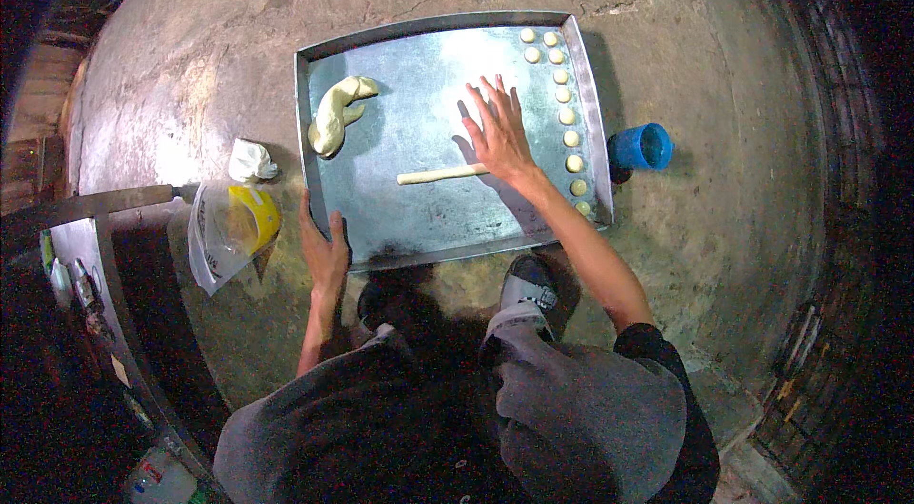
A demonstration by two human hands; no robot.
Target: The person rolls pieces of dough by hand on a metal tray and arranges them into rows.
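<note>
A shallow metal tray (381,237) lies before me. My left hand (326,252) holds its near left corner, thumb inside the wall and fingers outside. My right hand (497,133) is over the tray with fingers spread, holding nothing. A thin dough roll (433,177) lies on the tray floor, its right end hidden by the heel of my right hand; whether they touch I cannot tell. A large bent lump of dough (330,119) rests at the tray's left side. Several small round dough balls (564,96) line the right side, with a short second row at the far end.
A blue cup (649,146) is beside the tray's right wall. At the left on the concrete floor (666,47) are a crumpled white bag (251,161) and a clear plastic bag with yellow (234,228). My shoes (526,283) are close to the near wall.
</note>
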